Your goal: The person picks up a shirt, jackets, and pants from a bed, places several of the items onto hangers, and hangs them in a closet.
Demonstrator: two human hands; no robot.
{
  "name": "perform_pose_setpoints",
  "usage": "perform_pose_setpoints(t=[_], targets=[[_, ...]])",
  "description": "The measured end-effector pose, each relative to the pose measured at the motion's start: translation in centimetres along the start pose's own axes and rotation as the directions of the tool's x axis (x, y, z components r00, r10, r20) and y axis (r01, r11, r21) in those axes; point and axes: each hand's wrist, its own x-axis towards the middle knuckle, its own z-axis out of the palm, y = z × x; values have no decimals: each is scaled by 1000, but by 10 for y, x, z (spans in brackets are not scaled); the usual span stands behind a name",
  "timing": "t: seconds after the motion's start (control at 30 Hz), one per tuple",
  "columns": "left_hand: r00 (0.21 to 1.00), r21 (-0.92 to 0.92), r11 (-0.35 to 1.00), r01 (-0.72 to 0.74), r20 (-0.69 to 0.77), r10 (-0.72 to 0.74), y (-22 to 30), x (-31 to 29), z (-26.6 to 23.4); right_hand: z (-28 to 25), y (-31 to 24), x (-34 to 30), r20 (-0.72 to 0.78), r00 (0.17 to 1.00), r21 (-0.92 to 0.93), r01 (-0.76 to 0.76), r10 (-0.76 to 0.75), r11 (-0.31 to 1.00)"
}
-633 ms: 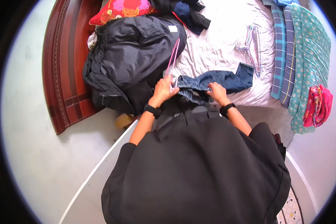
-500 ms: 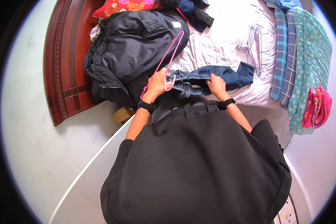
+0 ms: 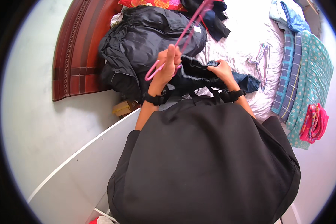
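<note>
My left hand (image 3: 168,66) is closed around a pink clothes hanger (image 3: 190,27), thumb on top. One end of the hanger points up and away, blurred by motion, while a curved pink part shows beside the wrist. Dark blue jeans (image 3: 246,81) hang at the bed's near edge with the elastic-looking waistband spread open. My right hand (image 3: 223,72) pinches the waistband on its right side. The waistband's left side passes behind my left hand; whether those fingers also grip it is hidden.
A black padded jacket (image 3: 153,31) lies left on the bed (image 3: 242,48), by the red-brown wooden headboard (image 3: 77,48). More hangers (image 3: 264,67) lie to the right, before folded plaid cloth (image 3: 283,71) and a green floral quilt (image 3: 313,67). A yellow box (image 3: 125,108) sits below.
My left hand has lifted and turned, swinging the hanger up and away. My right hand has raised the waistband, which now gapes wider. The whole view has shifted slightly.
</note>
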Motion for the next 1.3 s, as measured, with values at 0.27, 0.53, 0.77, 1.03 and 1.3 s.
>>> perform_pose_setpoints(t=[0.27,0.53,0.77,1.03,1.3], targets=[[828,120,968,-222,547,122,42,36,28,-23,-37,0,-67,915,-31,396,-398,918],[591,180,937,-300,806,34,4,92,49,-46,-29,-1,-137,851,286,524,-507,802],[672,415,900,-137,706,-223,-58,82,-11,-49,22,-6,-77,987,861,136,-139,490],[704,559,811,-174,646,-294,-69,62,-59,-78,39,17,153,988,761,-130,19,636],[736,630,747,-212,606,-301,-86,51,-53,-102,28,28,135,987,566,-7,-84,824]])
